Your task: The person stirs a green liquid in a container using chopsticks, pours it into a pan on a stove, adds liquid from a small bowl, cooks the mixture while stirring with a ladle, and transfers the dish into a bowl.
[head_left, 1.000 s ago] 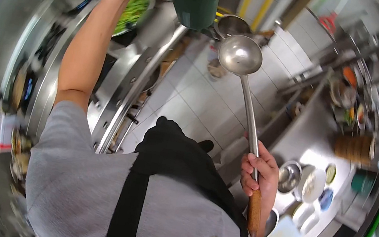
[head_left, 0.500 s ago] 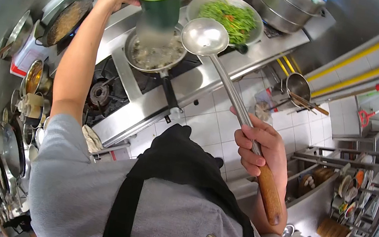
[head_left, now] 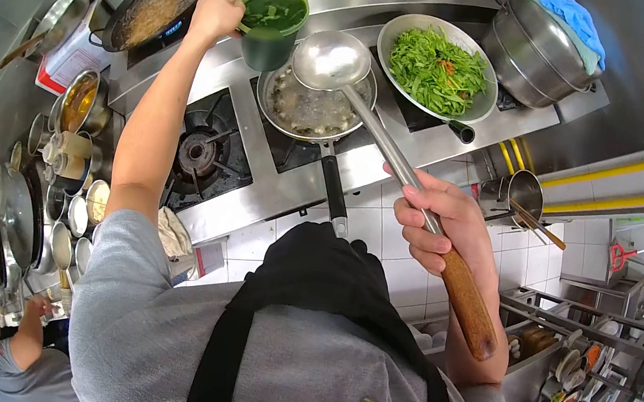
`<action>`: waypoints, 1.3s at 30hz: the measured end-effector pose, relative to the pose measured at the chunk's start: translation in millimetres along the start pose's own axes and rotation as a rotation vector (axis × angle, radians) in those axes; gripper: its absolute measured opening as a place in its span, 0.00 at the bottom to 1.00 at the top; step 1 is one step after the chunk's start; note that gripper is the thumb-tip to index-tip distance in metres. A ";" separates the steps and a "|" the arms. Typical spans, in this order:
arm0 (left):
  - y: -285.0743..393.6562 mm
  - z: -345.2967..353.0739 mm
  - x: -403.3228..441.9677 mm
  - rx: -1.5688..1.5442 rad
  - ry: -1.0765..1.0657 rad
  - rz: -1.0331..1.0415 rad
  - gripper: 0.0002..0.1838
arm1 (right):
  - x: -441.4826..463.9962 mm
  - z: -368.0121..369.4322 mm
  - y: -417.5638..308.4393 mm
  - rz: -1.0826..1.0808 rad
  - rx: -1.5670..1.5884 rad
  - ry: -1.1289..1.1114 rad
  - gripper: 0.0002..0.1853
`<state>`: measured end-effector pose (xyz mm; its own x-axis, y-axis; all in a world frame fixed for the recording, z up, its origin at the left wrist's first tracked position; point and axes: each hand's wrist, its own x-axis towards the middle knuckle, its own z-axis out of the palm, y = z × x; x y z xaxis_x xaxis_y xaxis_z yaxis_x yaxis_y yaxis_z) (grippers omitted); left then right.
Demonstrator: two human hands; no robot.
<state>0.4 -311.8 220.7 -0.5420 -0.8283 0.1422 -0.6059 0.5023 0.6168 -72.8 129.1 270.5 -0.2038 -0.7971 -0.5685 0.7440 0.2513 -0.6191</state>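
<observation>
One ladle (head_left: pixel 387 148), in the right hand (head_left: pixel 453 226), now overhangs the pan (head_left: pixel 299 135).

The green bucket (head_left: pixel 267 48) and steel ladle (head_left: pixel 397 165) are above a pan (head_left: pixel 307 136)

Dark green tub (head_left: pixel 266 49), black apron (head_left: pixel 319 272), grey shirt (head_left: pixel 314 360), blue cloth (head_left: pixel 567 12)

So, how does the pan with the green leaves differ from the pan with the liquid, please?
The leaf pan looks wider than the liquid pan. The leaf pan holds heaped greens; the liquid pan holds cloudy liquid. The ladle overlaps the liquid pan in this view, not the leaf pan. Both are round and stand on the stove.
</observation>
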 end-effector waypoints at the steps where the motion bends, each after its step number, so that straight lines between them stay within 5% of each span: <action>1: -3.2 0.4 -1.1 -0.001 0.003 -0.005 0.12 | 2.7 -0.4 -0.7 -0.004 -0.011 -0.020 0.17; 6: -3.2 2.5 -1.9 -0.032 -0.006 -0.022 0.12 | 8.3 -2.2 -12.0 0.017 -0.041 -0.011 0.17; 8: -17.7 9.3 3.7 -0.046 0.003 -0.022 0.12 | 10.4 -4.7 -11.6 0.025 -0.067 -0.063 0.05; 15: -27.7 6.1 16.3 -0.330 -0.092 -0.064 0.12 | 4.0 -29.2 -4.3 0.019 0.011 -0.091 0.04; 21: 10.7 0.4 9.7 -0.395 -0.215 0.058 0.16 | -28.2 -67.5 37.0 -0.115 0.191 -0.109 0.20; 32: 222.6 73.5 -43.4 -0.429 -0.764 0.485 0.13 | -145.5 -114.4 163.3 -0.749 0.569 0.199 0.30; 39: 390.8 197.2 -179.9 -0.461 -1.180 0.801 0.11 | -197.3 -175.0 271.2 -0.868 0.637 0.634 0.20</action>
<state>-253.7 82.5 283.5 -0.9142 0.4053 0.0003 0.1810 0.4077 0.8950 57.9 450.6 120.0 -0.9197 -0.1170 -0.3748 0.3502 -0.6760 -0.6483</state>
